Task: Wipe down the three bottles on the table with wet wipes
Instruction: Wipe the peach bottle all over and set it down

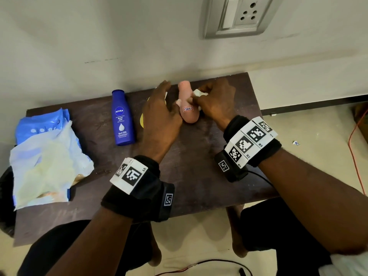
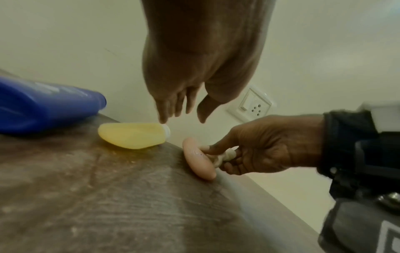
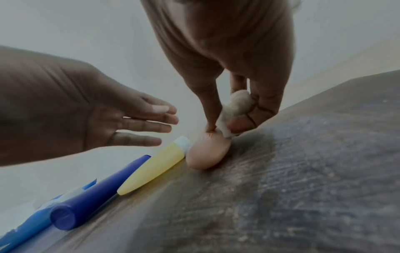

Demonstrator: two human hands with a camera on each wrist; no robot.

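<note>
Left hand (image 1: 159,118) hides yellow bottle (image 1: 142,120).

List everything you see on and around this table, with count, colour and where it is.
Nivea Body Milk bottle: one, dark blue, lying left of centre.
Yellow bottle: one, white cap, lying between blue and pink bottles.
Pink bottle: one, lying at the far edge.
Wet wipe: one, white, wadded in the right hand.
Wipes pack: one, blue, open, left end.
Table: one, dark brown.
Wall socket: one, grey, above.
Left hand: open, above the yellow bottle.
Right hand: pinches the wipe against the pink bottle.
</note>
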